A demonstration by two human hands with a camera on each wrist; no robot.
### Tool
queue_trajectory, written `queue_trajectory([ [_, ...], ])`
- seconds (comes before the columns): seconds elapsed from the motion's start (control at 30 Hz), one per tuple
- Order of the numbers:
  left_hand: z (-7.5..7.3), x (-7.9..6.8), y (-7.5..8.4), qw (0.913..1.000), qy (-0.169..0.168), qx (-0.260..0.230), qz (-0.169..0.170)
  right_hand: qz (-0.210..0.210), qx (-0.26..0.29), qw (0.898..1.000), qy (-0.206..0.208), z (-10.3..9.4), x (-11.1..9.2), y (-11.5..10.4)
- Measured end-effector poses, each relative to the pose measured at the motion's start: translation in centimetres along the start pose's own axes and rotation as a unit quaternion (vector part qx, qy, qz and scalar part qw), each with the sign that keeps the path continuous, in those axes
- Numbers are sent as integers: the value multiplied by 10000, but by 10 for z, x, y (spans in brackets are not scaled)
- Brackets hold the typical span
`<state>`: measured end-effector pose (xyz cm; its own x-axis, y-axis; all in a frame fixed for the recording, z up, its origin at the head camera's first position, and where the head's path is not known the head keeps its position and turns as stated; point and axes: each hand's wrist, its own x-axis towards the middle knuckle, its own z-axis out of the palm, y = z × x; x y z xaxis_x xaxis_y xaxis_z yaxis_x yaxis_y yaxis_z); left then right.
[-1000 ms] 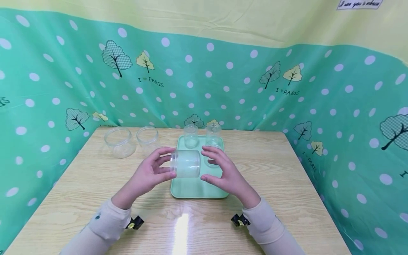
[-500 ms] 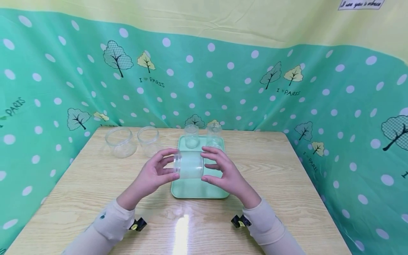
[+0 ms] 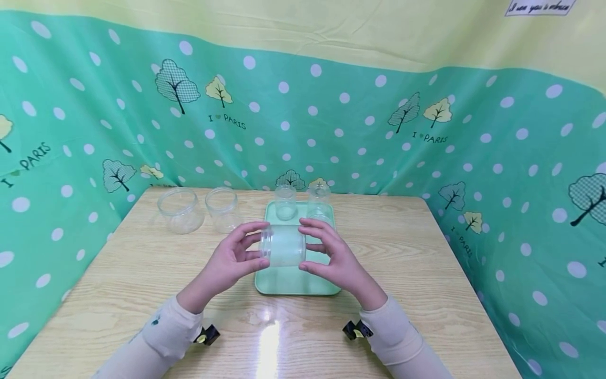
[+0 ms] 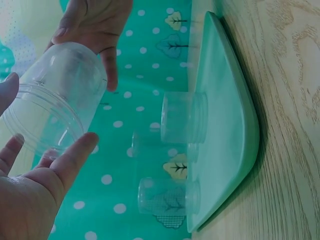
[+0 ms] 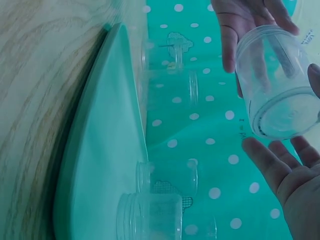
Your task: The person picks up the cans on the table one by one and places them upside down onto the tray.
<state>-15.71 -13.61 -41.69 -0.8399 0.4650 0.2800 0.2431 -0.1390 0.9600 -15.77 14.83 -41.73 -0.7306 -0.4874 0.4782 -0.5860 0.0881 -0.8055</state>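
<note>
A clear screw-neck jar [image 3: 286,246] lies sideways in the air above the pale green tray [image 3: 297,284]. My left hand [image 3: 232,258] grips its ridged neck, with the thumb below and fingers above in the head view. My right hand [image 3: 333,255] is at the other end, thumb and fingers spread loosely around the jar's base; whether they touch it I cannot tell. The right wrist view shows this base near the right fingertips [image 5: 270,160]. On the tray's far part stand a small clear jar [image 3: 285,202] and another clear jar [image 3: 319,202], the latter partly behind my right hand.
A wide clear jar [image 3: 181,213] and a narrower one [image 3: 222,210] stand at the back left of the wooden table [image 3: 407,273]. A green dotted curtain [image 3: 331,126] encloses the table's back and sides.
My left hand has moved the jar to the right, so its base now sits between the right thumb and fingers. The right hand has stayed almost still.
</note>
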Motion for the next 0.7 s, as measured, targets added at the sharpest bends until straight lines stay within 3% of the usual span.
queue_trajectory([
  [0.7,2,-1,2,9993,-156,-227,253,-138,592,9980,-159,0,-1,0],
])
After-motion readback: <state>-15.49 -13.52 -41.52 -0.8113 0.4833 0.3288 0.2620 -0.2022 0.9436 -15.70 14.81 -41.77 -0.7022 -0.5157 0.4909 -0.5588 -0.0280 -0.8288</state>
